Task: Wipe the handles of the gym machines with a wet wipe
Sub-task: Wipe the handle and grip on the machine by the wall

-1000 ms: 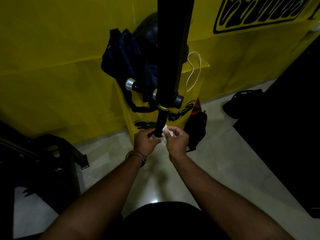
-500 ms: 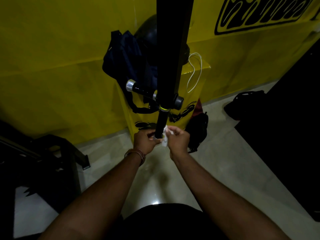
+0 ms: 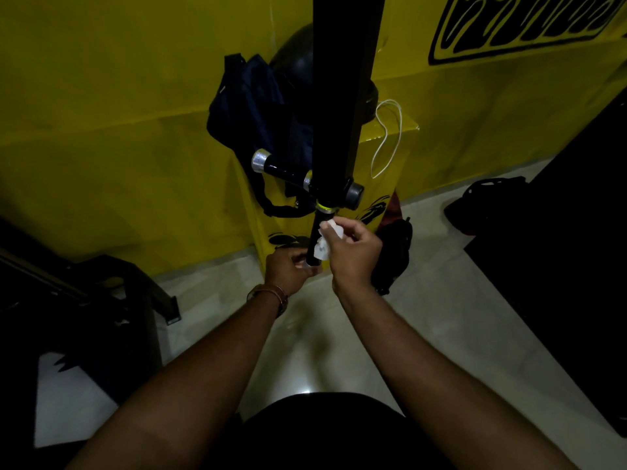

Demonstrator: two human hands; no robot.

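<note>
Wiping lower handle of gym machine with wet wipe, against yellow wall (image 3: 101, 96).

Yellow wall behind, black graphic (image 3: 515, 25) at upper right cut off by frame edge; no legible writing. Black machine post (image 3: 342, 79) running down from top edge, upper end out of view. Dark blue bag (image 3: 251, 106) and dark rounded object behind post, partly hidden and hard to identify. Dim black shapes at left and right unclear. Cross handle (image 3: 281, 171) with silver end cap at post base. Lower handle (image 3: 317, 235) below yellow ring, mostly covered. Right hand (image 3: 353, 256) curled, pinching white wet wipe (image 3: 324, 239) against lower handle. Left hand (image 3: 288, 269) closed around bottom end of lower handle. Bracelet (image 3: 271, 295) on left wrist.
</note>
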